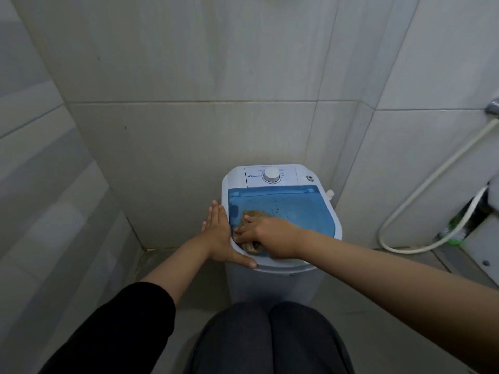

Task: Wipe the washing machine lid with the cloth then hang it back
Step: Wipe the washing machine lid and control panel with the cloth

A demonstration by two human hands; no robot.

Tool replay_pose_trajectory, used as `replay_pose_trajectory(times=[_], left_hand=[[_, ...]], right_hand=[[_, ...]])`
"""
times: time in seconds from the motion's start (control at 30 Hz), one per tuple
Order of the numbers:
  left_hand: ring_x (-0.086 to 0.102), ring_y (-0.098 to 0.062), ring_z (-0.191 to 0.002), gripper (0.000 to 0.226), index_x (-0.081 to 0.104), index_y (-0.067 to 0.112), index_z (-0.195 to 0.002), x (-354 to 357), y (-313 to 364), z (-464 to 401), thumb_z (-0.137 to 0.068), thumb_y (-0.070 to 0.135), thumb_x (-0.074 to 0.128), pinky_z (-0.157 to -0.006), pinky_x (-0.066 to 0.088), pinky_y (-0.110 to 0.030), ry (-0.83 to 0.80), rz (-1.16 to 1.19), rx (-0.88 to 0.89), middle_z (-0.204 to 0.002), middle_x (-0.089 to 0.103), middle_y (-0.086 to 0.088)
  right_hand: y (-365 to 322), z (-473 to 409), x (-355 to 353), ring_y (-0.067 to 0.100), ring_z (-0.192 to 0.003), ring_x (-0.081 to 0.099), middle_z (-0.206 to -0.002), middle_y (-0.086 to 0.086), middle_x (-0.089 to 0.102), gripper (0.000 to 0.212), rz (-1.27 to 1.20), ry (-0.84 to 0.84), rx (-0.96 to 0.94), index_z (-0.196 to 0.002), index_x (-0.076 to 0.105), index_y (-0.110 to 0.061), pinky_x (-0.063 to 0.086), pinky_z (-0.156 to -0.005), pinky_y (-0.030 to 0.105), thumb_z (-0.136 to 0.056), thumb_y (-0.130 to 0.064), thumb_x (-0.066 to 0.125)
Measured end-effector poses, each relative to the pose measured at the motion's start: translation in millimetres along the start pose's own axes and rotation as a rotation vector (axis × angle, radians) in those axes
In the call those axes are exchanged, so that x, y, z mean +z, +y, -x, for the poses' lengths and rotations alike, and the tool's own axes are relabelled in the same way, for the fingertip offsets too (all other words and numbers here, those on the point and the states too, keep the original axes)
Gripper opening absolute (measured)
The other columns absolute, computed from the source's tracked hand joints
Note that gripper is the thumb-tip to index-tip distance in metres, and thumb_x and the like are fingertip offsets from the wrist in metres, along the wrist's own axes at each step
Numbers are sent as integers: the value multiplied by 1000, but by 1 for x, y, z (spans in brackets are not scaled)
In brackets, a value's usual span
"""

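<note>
Two hands (left point(220, 236), right point(266, 233)), one cloth point(255, 215), one lid point(297, 209).

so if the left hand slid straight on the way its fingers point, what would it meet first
Probably the tiled wall behind the washing machine. The left hand lies flat against the machine's left rim, fingers pointing away from the person, and nothing shows between them and the wall, though depth is hard to judge.

Translucent blue lid point(297, 209) with dark specks on white washing machine point(272, 282); tan-brown cloth point(255, 214); white dial point(272, 175); pale grey wall tiles point(189, 76); black sleeve point(129, 325); off-white hose point(421, 190).
</note>
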State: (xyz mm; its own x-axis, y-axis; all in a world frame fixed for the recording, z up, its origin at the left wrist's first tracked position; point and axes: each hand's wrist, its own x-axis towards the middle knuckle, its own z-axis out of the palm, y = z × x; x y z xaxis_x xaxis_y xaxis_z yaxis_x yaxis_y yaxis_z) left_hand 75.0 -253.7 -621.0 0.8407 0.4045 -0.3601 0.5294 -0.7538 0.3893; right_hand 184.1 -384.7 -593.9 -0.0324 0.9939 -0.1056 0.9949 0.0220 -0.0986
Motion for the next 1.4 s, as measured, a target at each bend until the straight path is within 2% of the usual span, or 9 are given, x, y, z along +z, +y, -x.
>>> replay_pose_trajectory(times=[0.13, 0.37, 0.5, 0.6, 0.73, 0.83, 0.93, 1.27, 1.4], left_hand=[[-37, -25, -136, 169, -34, 9, -141, 0, 1, 2, -28, 81, 71, -117, -8, -46, 2, 12, -2, -148, -42, -10], [-37, -28, -136, 165, -34, 7, -140, -3, 3, 6, -36, 80, 71, -117, -8, -47, -21, -54, -24, -147, -42, -13], [-37, -25, -136, 171, -34, 6, -140, 0, 5, 9, -24, 91, 59, -116, -11, -47, -38, -84, 54, -148, -42, -11], [-35, -23, -138, 172, -32, 7, -141, 5, 6, 9, -17, 96, 49, -115, -11, -49, -9, -114, 95, -149, -41, -8], [-35, -23, -137, 169, -31, 9, -142, 3, 1, -19, -22, 96, 49, -116, -9, -50, 36, -118, 137, -149, -41, -6], [-37, -22, -137, 167, -32, 10, -142, 4, 2, -16, -24, 95, 51, -116, -8, -50, 41, -111, 161, -148, -42, -5], [-38, -23, -136, 166, -34, 9, -141, 4, 6, -13, -26, 94, 52, -117, -8, -49, 40, -112, 167, -147, -44, -5], [-38, -23, -136, 171, -31, 7, -142, 3, 11, -12, -19, 96, 48, -118, -9, -44, 70, -116, 167, -148, -42, -8], [-39, -23, -135, 170, -32, 7, -141, 2, 11, -12, -20, 96, 48, -117, -10, -43, 63, -126, 163, -148, -42, -8]], right_hand=[[1, 20, -7, 19, -142, 29, -142, -5, 52, 53, -27, -49, 21, -131, 54, -24, 30, -116, 37, -83, -2, 59], [14, 37, -14, 22, -112, 56, -121, -5, 62, 51, -2, -174, 72, -120, 58, -37, 49, -92, 43, -79, -7, 62], [22, 41, -40, 24, -101, 61, -110, 1, 69, 47, -93, -271, 190, -109, 64, -24, 51, -90, 42, -73, 3, 51], [43, 39, -54, 22, -100, 62, -108, 3, 71, 30, -281, -100, 337, -74, 56, -13, 51, -87, 33, -63, 9, 39], [87, 12, -49, 26, -76, 48, -72, -4, 57, 31, -315, 182, 496, -60, 42, -20, 41, -63, 30, -58, 10, 36], [89, -1, -41, 27, -100, 59, -102, 2, 67, 46, -275, 348, 562, -96, 63, -22, 50, -79, 31, -65, 6, 45], [85, -14, -25, 31, -112, 55, -119, 9, 62, 52, -199, 264, 581, -121, 55, -15, 48, -82, 35, -75, 7, 48], [66, 0, -7, 34, -113, 53, -131, 7, 57, 57, -21, 196, 523, -131, 47, -19, 47, -88, 41, -78, 2, 56], [51, 8, -1, 32, -108, 56, -127, 4, 59, 50, 12, 181, 458, -125, 51, -17, 44, -95, 39, -79, -22, 69]])
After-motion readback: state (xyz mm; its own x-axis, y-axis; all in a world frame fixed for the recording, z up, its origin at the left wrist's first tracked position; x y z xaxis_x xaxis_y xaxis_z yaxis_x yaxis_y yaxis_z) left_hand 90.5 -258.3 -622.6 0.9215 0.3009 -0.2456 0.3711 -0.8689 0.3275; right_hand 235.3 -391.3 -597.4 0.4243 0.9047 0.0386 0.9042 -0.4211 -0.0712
